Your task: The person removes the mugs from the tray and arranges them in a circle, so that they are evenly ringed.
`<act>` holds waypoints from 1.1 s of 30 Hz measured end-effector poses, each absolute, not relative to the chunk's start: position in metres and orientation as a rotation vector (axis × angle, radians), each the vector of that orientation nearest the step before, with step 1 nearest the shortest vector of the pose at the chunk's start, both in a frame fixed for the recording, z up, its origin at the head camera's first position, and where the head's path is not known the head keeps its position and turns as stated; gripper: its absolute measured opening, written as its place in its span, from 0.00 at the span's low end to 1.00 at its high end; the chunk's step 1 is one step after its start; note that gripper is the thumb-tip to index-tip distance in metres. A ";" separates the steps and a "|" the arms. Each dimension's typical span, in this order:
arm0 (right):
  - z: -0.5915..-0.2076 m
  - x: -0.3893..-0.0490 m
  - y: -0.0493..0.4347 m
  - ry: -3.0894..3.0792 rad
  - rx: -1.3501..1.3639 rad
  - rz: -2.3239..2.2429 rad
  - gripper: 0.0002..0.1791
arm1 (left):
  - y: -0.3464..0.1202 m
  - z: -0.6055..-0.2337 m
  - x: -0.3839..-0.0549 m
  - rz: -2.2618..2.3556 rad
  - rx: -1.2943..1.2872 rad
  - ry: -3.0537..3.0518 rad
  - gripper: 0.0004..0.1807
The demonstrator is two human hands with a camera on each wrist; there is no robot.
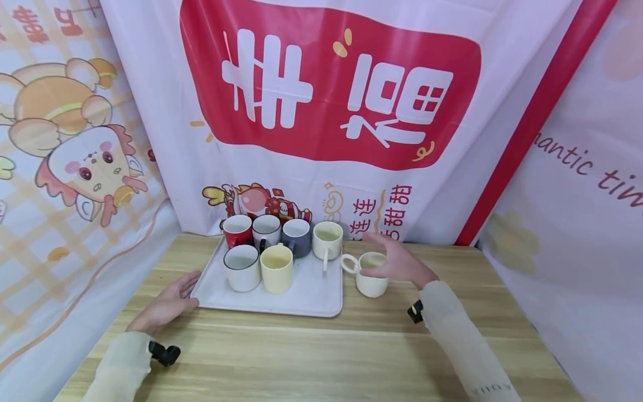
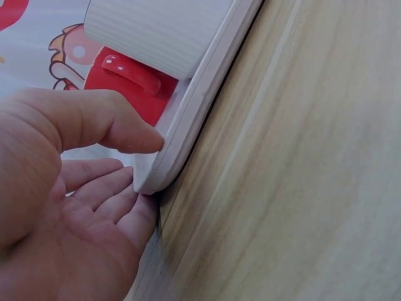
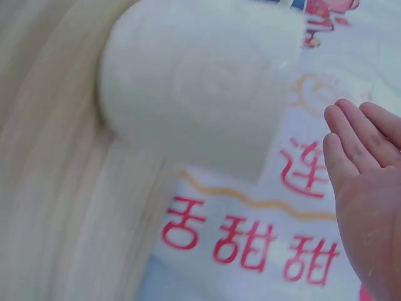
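A white tray (image 1: 311, 304) holds several mugs: a red mug (image 1: 237, 229), a white mug with a dark handle (image 1: 267, 228), a grey mug (image 1: 297, 240), a pale cream mug (image 1: 327, 241), a ribbed white mug (image 1: 243, 274) and a yellow mug (image 1: 277, 273). My left hand (image 1: 168, 301) touches the tray's near left corner, thumb against the rim and fingers loosely extended along the outside. Right of the tray, a cream cup with a ring handle (image 1: 373, 282) stands on the table. Beside and partly over it is my right hand (image 1: 397, 262); its fingers (image 3: 354, 138) are straight, apart from the cup.
The wooden table (image 1: 281, 363) reaches back to a printed cloth (image 1: 326, 84) hanging behind the tray. Patterned cloths also hang at the left (image 1: 60, 167) and right. The cup's ring handle points toward the tray's right rim.
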State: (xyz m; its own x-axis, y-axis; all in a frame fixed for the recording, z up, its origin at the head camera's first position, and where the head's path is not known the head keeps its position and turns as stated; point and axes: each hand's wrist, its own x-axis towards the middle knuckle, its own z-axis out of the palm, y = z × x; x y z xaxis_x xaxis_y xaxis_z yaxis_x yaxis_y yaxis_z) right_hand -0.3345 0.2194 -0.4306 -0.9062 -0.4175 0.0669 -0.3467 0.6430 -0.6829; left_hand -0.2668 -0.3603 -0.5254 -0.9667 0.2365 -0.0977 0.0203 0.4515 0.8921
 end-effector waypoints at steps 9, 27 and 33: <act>-0.412 -0.332 0.145 2.794 -0.873 -0.927 0.57 | -0.366 -0.526 -0.268 1.522 0.224 2.501 0.49; -0.444 -0.333 0.027 2.918 -0.925 -0.884 0.60 | -0.362 -0.523 -0.267 1.529 0.250 2.501 0.47; -0.465 -0.330 0.001 2.964 -0.707 -0.992 0.59 | -0.364 -0.527 -0.265 1.577 0.264 2.481 0.48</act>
State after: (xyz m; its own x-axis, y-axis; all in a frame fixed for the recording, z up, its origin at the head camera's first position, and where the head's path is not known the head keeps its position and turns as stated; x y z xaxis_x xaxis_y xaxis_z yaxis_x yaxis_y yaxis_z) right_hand -0.3299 0.0013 -0.4654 -0.9008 -0.3881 0.1949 -0.4272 0.7115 -0.5579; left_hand -0.2652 -0.3637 -0.5269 -0.9661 0.2502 -0.0641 0.0482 0.4183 0.9070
